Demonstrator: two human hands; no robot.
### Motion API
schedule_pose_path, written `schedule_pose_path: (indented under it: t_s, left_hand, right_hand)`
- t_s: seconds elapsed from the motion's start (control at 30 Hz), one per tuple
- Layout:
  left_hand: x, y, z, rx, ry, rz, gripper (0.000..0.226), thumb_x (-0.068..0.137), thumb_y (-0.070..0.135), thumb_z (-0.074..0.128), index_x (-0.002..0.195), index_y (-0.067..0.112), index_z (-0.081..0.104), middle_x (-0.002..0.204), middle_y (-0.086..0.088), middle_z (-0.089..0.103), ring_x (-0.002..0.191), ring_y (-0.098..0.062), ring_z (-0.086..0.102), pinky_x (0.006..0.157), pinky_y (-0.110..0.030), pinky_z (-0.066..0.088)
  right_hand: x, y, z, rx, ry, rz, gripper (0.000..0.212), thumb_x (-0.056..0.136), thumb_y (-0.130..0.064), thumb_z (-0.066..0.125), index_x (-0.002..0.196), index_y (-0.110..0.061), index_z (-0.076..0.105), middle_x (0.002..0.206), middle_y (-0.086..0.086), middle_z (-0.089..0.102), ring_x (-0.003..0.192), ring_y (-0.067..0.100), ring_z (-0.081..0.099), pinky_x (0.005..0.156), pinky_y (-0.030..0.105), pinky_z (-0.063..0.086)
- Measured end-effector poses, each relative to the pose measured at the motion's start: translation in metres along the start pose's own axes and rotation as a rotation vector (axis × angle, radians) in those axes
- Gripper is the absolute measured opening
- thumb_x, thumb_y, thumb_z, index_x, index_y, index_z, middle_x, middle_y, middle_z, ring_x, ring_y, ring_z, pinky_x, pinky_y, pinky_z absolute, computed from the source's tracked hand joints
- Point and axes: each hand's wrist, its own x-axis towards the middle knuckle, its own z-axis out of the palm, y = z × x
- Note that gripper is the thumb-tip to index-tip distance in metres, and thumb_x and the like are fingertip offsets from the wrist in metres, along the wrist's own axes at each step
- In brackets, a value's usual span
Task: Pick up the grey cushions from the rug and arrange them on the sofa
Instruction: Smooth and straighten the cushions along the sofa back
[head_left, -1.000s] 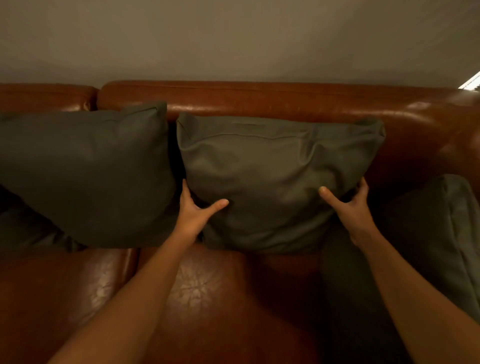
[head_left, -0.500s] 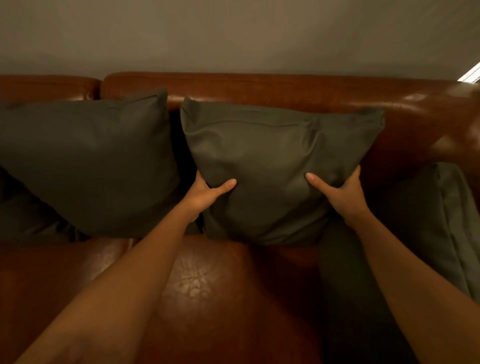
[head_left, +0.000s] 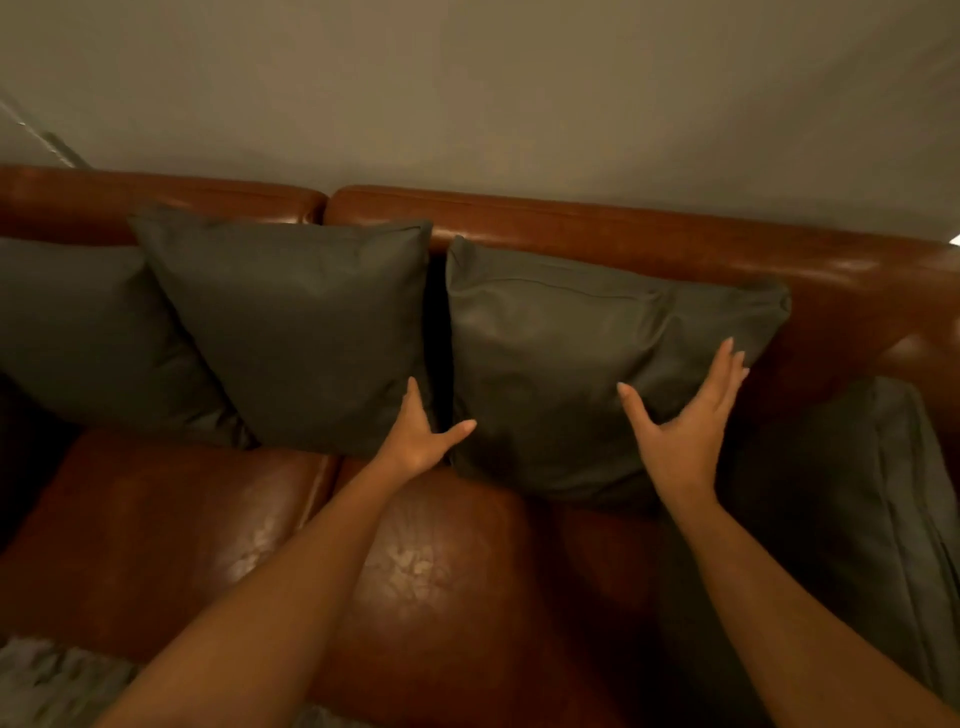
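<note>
Three grey cushions lean upright against the back of the brown leather sofa (head_left: 156, 530): one at far left (head_left: 67, 332), one in the middle (head_left: 301, 332) and one to the right (head_left: 571, 364). My left hand (head_left: 421, 441) sits in the gap between the middle and right cushions, one finger straight up and the thumb lying on the right cushion's lower left corner. My right hand (head_left: 685, 421) rests flat on that cushion's right side with its fingers spread, holding nothing. A fourth grey cushion (head_left: 857, 499) lies at the sofa's right end.
A plain wall (head_left: 467, 93) rises behind the sofa back (head_left: 623, 228). A strip of grey shaggy rug (head_left: 47, 686) shows at the lower left, in front of the seat. Bare seat leather lies below the cushions.
My right hand has let go of the right cushion's edge and now lies flat on it with fingers spread. My left hand has loosened too. The far-left cushion has come into view.
</note>
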Motion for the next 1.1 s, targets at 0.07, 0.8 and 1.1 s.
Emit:
schedule_pose_path:
  t_s: [0.07,0.8,1.1]
  left_hand:
    - [-0.014,-0.004,-0.013,0.045,0.053,-0.005,0.108,0.081,0.035,0.071,0.15,0.013,-0.008,0.159,-0.008,0.006,0.146,-0.02,0.01,0.119,-0.036,0.017]
    - [-0.139,-0.055,-0.187,-0.12,0.259,-0.099,0.075,0.085,0.029,0.068,0.146,0.007,0.029,0.15,-0.013,0.033,0.137,-0.025,0.034,0.11,-0.035,0.033]
    - [-0.148,-0.102,-0.271,-0.234,0.128,-0.039,0.072,0.086,0.03,0.066,0.146,0.012,0.03,0.147,-0.01,0.038,0.129,-0.026,0.045,0.105,-0.04,0.042]
  right_hand:
    - [-0.007,-0.017,0.002,-0.01,-0.041,-0.062,0.098,0.083,-0.031,0.072,0.153,-0.012,0.007,0.162,0.009,0.002,0.149,0.022,-0.004,0.11,0.019,0.006]
    - [-0.111,-0.183,0.063,-0.235,-0.805,-0.178,0.069,0.093,-0.033,0.059,0.151,-0.018,0.025,0.152,0.005,0.035,0.139,0.023,0.035,0.109,0.031,0.033]
    - [-0.166,-0.226,0.15,-0.313,-0.891,-0.041,0.099,0.084,-0.043,0.069,0.154,-0.012,0.006,0.159,0.01,0.019,0.145,0.027,0.021,0.117,0.039,0.025]
